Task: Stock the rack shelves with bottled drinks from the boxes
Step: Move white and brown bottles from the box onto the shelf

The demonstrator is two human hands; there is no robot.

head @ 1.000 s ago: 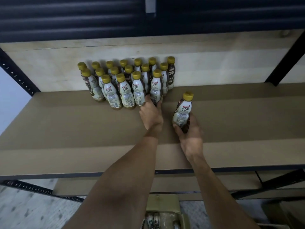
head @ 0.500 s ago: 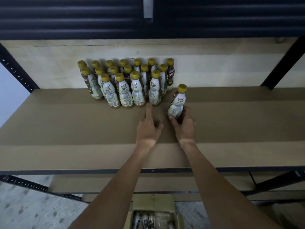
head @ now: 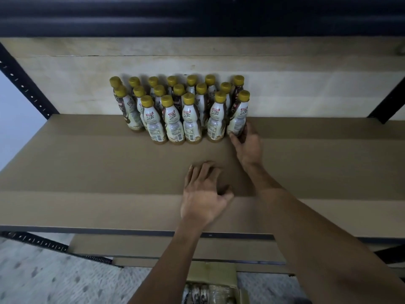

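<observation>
Right grip (head: 247, 145) clamped round the lower body of a gold-capped bottle (head: 239, 115), thumb against the label. The bottle stands upright on the shelf (head: 87, 163), at the right end of the front row, just beside its neighbour. Left grip (head: 203, 194) holds nothing: fingers loosely bent, palm down on the shelf board, nearer the front edge.

The bottle group (head: 173, 110) is packed in roughly three rows against the pale back board (head: 306, 91) (front labels face out).

Black perforated upright (head: 24, 84) at far left. Lower shelf (head: 131, 246) beneath. An open carton (head: 210, 274) on the speckled floor (head: 43, 281) shows wrapped bottles (head: 206, 292). Dark ribbed shutter (head: 197, 14) overhead.
</observation>
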